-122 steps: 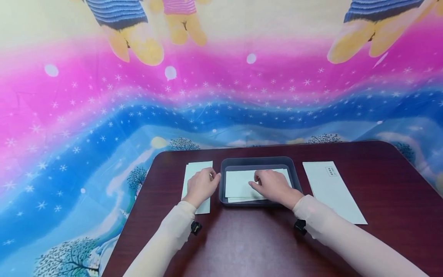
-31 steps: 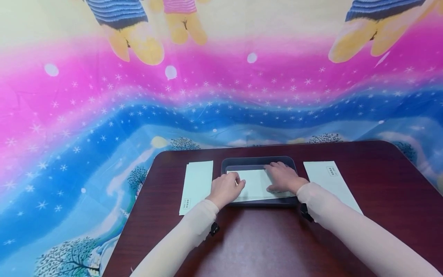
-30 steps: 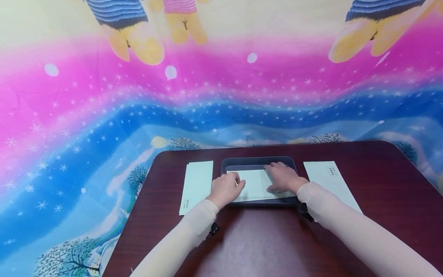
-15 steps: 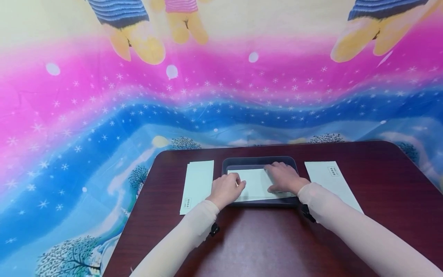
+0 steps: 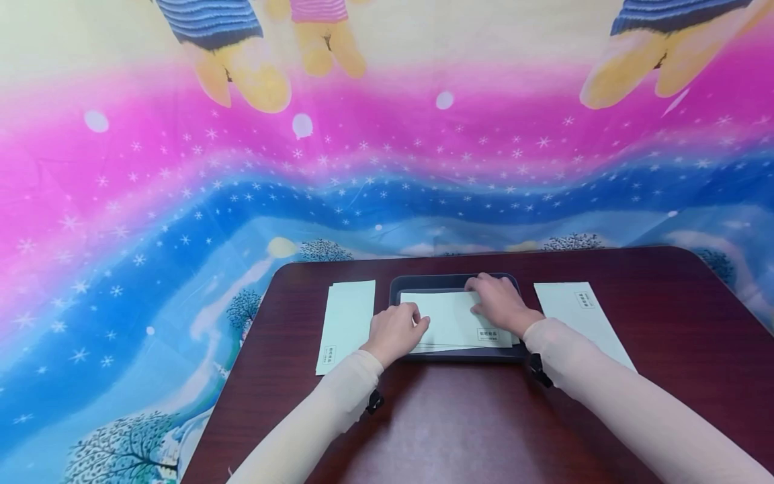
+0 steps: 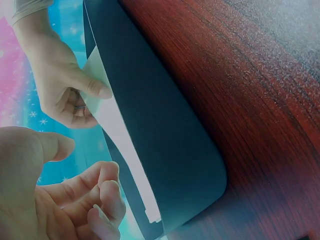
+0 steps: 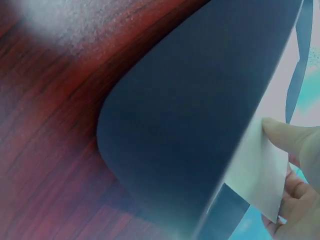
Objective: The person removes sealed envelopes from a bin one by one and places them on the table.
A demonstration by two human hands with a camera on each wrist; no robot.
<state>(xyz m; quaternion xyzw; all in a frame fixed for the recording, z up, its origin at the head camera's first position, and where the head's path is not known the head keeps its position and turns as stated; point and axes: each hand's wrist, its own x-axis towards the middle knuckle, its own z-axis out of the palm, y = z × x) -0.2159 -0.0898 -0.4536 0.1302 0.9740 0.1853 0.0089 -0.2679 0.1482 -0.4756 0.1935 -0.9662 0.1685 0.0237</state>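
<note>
Pale green envelopes (image 5: 441, 317) lie in a dark grey tray (image 5: 417, 281); the top one bears a small printed box at its near right corner. My right hand (image 5: 500, 306) is over the tray's right part and pinches the top envelope's far right edge. In the right wrist view, the thumb (image 7: 285, 134) lies on the envelope (image 7: 262, 172) with fingers beneath, and that end is lifted and bent. My left hand (image 5: 396, 329) hovers at the tray's left side, its fingers (image 6: 107, 192) loosely curled with nothing between them. How many envelopes lie underneath is hidden.
Left of the tray lies a stack of similar envelopes (image 5: 349, 319). More envelopes (image 5: 574, 316) lie to the right, partly covered by my right sleeve (image 5: 580, 373). All rest on a dark red wooden table (image 5: 447, 423), with a printed cloth (image 5: 423, 161) hanging behind.
Earlier my left hand was over the left stack; it has moved right to the tray. My right hand has shifted to the envelope's far edge, uncovering the printed box.
</note>
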